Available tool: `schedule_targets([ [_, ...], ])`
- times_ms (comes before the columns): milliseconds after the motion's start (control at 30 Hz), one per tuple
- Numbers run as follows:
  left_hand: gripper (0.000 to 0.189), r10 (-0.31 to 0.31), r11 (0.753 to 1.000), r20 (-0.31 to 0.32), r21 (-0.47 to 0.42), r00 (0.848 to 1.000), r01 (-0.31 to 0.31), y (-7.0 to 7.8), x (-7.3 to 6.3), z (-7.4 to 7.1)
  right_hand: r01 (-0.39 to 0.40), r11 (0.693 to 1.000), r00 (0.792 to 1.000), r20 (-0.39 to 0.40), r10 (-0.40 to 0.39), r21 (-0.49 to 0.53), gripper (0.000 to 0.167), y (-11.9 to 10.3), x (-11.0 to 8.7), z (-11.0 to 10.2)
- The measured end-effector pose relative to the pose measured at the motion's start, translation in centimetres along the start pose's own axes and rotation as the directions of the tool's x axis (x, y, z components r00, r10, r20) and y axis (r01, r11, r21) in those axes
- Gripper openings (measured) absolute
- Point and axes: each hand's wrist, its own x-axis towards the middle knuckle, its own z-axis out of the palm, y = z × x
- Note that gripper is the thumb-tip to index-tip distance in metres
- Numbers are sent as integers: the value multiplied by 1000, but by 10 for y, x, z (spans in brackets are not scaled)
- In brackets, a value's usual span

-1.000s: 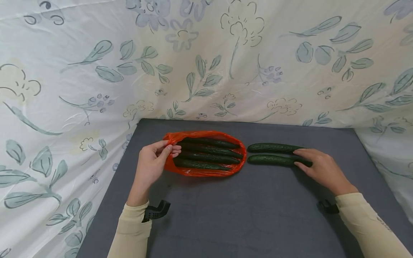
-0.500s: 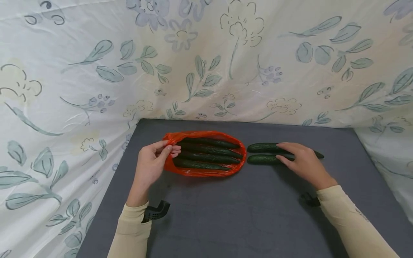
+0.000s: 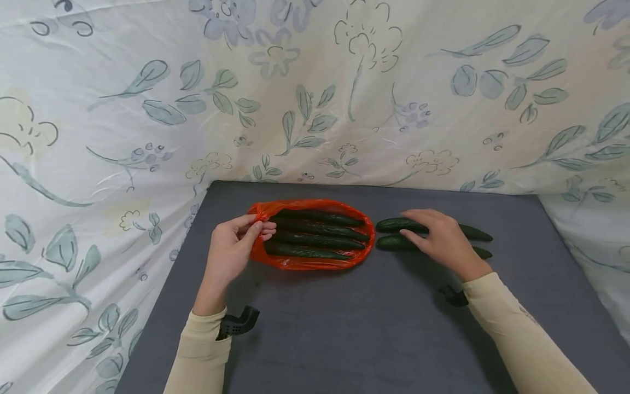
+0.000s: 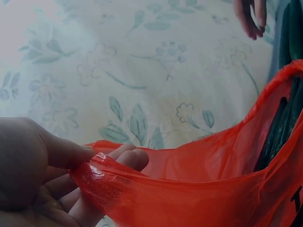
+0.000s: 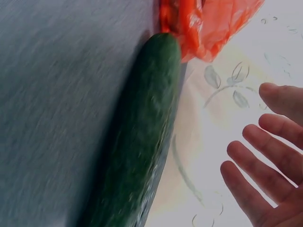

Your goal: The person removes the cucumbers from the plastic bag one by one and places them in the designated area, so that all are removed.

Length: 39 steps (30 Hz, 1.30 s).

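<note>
With thumb and fingers, my left hand (image 3: 228, 251) pinches the left end of a red plastic bag (image 3: 315, 265). Inside the bag several dark green cucumbers (image 3: 322, 241) lie side by side, visible through its wide mouth. To the right of it, two more cucumbers lie parallel on the table, a far one (image 3: 476, 233) and a near one (image 3: 394, 243). My right hand (image 3: 445, 241) is over these two, hiding their middles. In the right wrist view its fingers (image 5: 258, 175) are spread and apart from the cucumber (image 5: 142, 127) seen there.
The dark grey table (image 3: 315, 339) has its back edge against a hanging floral cloth (image 3: 315, 98). This cloth also covers the left and right sides. Both forearms wear cream sleeves, with a black wrist device (image 3: 239, 322) on the left arm.
My right hand has slid leftward over the two loose cucumbers toward the bag, and their right ends now show. My left hand and the bag have stayed in place.
</note>
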Motion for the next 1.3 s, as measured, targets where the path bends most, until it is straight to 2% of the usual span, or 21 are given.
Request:
schedule_targets([
  [567, 34, -14, 999, 13, 32, 1000, 14, 3, -2, 3, 22, 997, 998, 51, -26, 73, 45, -27, 21, 19],
  [800, 33, -1, 999, 18, 49, 1000, 0, 4, -1, 5, 22, 992, 997, 69, -30, 123, 43, -37, 27, 26],
  [1067, 34, 5, 1000, 19, 30, 1000, -6, 6, -1, 6, 66, 986, 996, 52, -75, 152, 41, -44, 30, 37],
  [1300, 32, -2, 1000, 25, 17, 1000, 1, 5, 0, 8, 64, 981, 993, 84, -81, 184, 44, -54, 32, 47],
])
